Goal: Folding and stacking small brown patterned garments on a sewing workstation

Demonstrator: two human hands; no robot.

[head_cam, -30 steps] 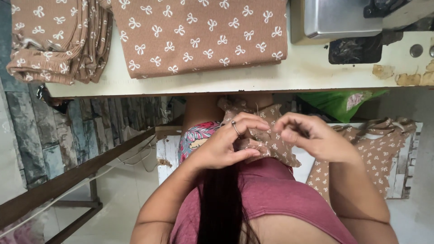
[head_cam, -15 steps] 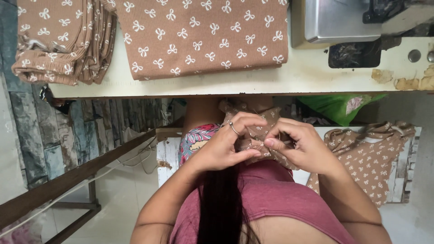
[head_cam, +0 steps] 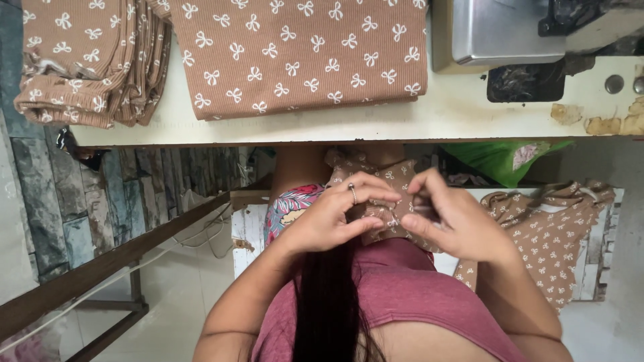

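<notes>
Brown ribbed cloth with white bows sits folded in a stack [head_cam: 90, 64] at the far left of the cream surface [head_cam: 469, 114], and just beside it a flat piece of the same fabric [head_cam: 302, 53] lies spread toward the near edge. Below the surface, at the lap, the left hand [head_cam: 332, 218], a ring on one finger, is closed in a pinch on a small piece of the bow-print fabric [head_cam: 386, 201], fingers curled over its top edge. Touching it from the other side, the right hand [head_cam: 453, 218] grips the same small piece, thumb and fingertips pressed into the cloth, so the piece is bunched between both hands just above a maroon top [head_cam: 402, 295]. Further right, a grey metal machine base [head_cam: 503, 30] stands on the surface, well apart from the hands, and a loose heap of the same printed fabric [head_cam: 550, 228] lies low at the right, near the right forearm
</notes>
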